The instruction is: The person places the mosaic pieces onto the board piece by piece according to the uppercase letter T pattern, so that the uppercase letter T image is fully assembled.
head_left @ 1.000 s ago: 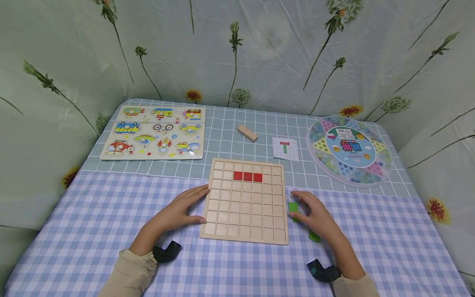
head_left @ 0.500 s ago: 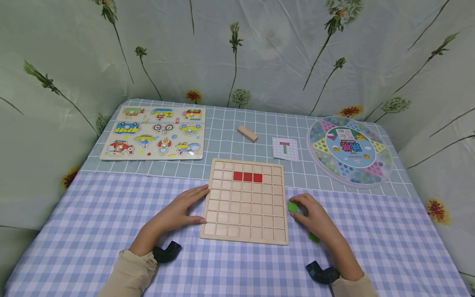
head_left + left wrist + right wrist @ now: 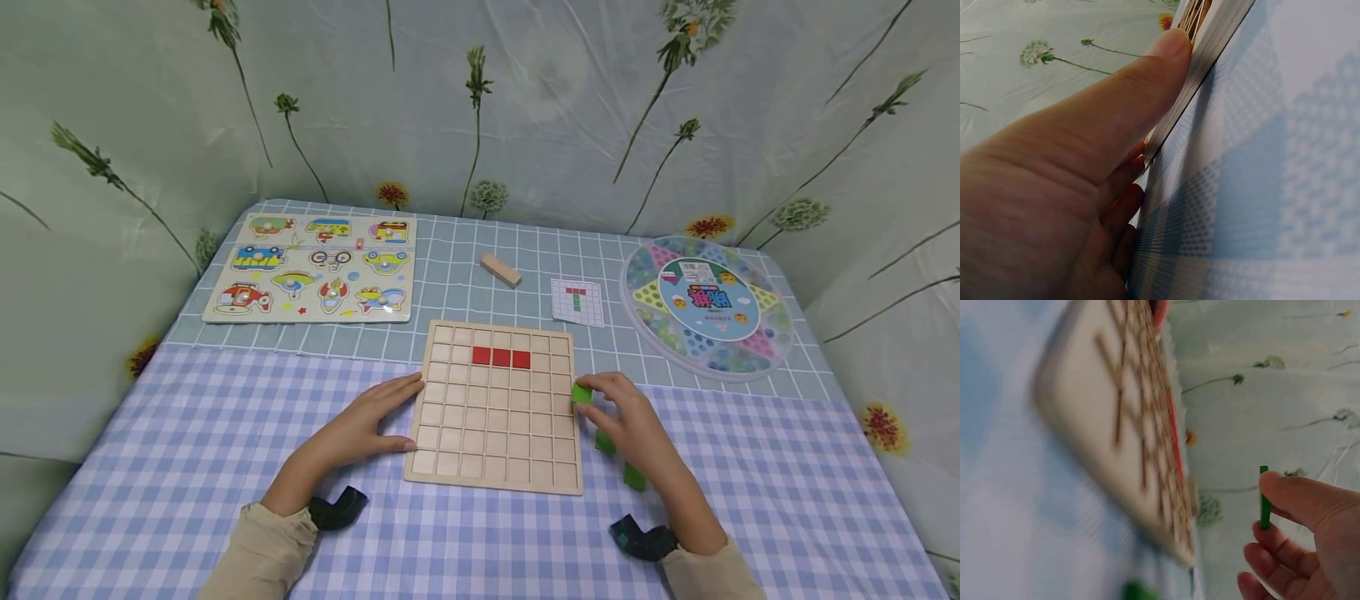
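Note:
My right hand [image 3: 632,421] pinches a green square tile [image 3: 581,393] between thumb and fingers at the right edge of the wooden grid board [image 3: 457,462]. From the right wrist view the same tile [image 3: 1265,499] appears edge-on, raised off the tablecloth. Three red tiles [image 3: 501,357] lie in a row in the board's second row of cells. Against the board's left edge rests my left hand [image 3: 360,425], thumb and fingers spread; in the left wrist view its thumb [image 3: 1147,81] touches the board's side. Two more green tiles [image 3: 634,477] lie on the cloth beside the right hand.
Behind the board are a small wooden block [image 3: 500,270] and a paper card [image 3: 577,302] printed with a red and green T on a grid. A vehicle peg puzzle [image 3: 300,310] lies at back left, a round marble game box [image 3: 708,308] at back right.
My right hand has picked up a green tile from the cloth and carried it up and left to the board's right edge. The left hand stays put.

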Motion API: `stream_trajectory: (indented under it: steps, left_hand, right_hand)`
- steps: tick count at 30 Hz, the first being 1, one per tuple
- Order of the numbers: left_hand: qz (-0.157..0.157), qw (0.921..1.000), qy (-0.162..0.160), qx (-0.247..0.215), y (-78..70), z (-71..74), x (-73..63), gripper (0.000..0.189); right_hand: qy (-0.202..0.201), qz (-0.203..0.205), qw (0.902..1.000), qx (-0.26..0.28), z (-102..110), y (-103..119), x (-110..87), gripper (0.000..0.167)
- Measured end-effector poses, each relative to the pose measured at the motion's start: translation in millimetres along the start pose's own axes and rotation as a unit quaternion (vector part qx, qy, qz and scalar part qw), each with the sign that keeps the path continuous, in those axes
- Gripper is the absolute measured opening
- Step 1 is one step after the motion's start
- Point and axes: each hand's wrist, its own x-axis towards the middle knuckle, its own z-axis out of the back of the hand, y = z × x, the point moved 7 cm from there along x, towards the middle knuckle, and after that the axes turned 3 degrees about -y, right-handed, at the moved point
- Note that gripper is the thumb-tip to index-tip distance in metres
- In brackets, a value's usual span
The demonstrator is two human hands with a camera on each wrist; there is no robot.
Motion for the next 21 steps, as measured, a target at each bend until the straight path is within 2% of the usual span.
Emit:
stream_trajectory:
  steps: [6, 10, 14, 21]
  left_hand:
    - [0.001, 1.0000, -0.001, -0.001, -0.9, 1.1, -0.4, 0.082]
    - [0.004, 1.0000, 0.000, -0.002, -1.1, 0.8, -0.6, 0.082]
    - [0.004, 1.0000, 0.001, -0.002, -1.5, 0.7, -0.5, 0.081]
    - [0.001, 1.0000, 0.000, 0.000, -2.4, 1.4, -0.5, 0.082]
  right_hand:
    - [-0.052, 0.088, 0.9930, 0.059, -2, 35, 25.5, 0.035]
    - [-0.065, 0.113, 0.9858, 0.105, -13, 51, 41.9, 0.033]
    - [-0.056, 0.105, 0.9835, 0.136, -32, 54, 53.5, 0.032]
    - [-0.014, 0.035, 0.9906, 0.132, -68, 35, 59.9, 0.027]
